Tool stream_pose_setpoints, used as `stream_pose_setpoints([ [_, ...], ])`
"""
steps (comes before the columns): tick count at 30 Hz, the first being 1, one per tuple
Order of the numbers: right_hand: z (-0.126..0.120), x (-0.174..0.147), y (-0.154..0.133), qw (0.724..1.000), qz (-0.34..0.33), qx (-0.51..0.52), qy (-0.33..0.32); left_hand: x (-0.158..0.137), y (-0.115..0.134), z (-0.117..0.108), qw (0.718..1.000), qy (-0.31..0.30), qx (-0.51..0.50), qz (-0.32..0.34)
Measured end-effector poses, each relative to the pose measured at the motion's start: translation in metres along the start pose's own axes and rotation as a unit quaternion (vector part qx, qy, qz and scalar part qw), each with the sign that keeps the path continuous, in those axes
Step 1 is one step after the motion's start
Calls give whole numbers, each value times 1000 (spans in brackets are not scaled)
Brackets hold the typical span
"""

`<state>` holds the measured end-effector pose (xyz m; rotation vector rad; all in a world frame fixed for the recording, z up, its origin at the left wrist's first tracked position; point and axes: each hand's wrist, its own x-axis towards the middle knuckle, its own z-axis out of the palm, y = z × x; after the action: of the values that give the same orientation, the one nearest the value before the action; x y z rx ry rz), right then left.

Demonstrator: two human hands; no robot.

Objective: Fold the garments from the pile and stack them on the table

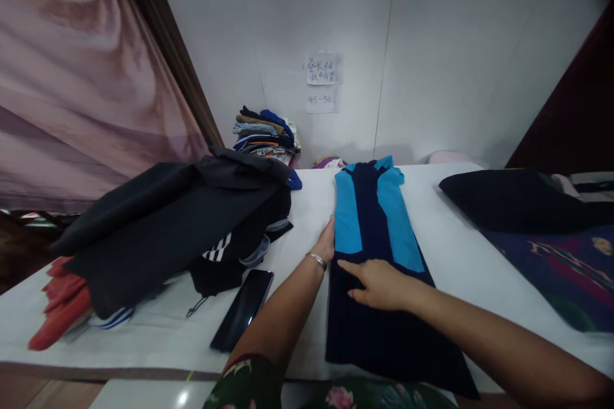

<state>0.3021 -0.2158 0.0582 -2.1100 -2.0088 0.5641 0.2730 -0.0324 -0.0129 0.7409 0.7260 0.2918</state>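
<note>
A folded long garment (370, 217), dark navy with bright blue panels, lies lengthwise on the white table in front of me. My left hand (326, 244), with a bracelet at the wrist, is set edge-on against its left side, fingers stretched out and partly hidden. Across the middle of the garment, just below the blue panels, rests my right hand (377, 282). Its index finger points left toward my left hand, with the thumb apart, and nothing shows in its grasp. The garment's collar end faces the wall, and its lower part reaches the table's front edge.
A heap of dark clothes (158, 223) covers the left, beside a black phone (244, 310). Folded clothes form a stack (266, 134) near the wall. Dark and patterned garments (551, 249) lie on the right. Handwritten paper signs (324, 70) hang on the wall.
</note>
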Motion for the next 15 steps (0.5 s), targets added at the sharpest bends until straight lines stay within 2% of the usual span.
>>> stream_pose_setpoints([
  [4, 22, 0, -5, 999, -22, 18, -17, 4, 0, -2, 999, 39, 21, -20],
  [9, 31, -10, -9, 997, -55, 34, -40, 8, 3, -1, 999, 44, 31, -5],
  [12, 29, -16, -4, 991, -98, 73, -60, 13, 6, 1, 998, 52, 43, -4],
  [15, 14, -7, 14, 981, -128, 147, 1, 19, 6, 4, 997, 54, 54, 13],
])
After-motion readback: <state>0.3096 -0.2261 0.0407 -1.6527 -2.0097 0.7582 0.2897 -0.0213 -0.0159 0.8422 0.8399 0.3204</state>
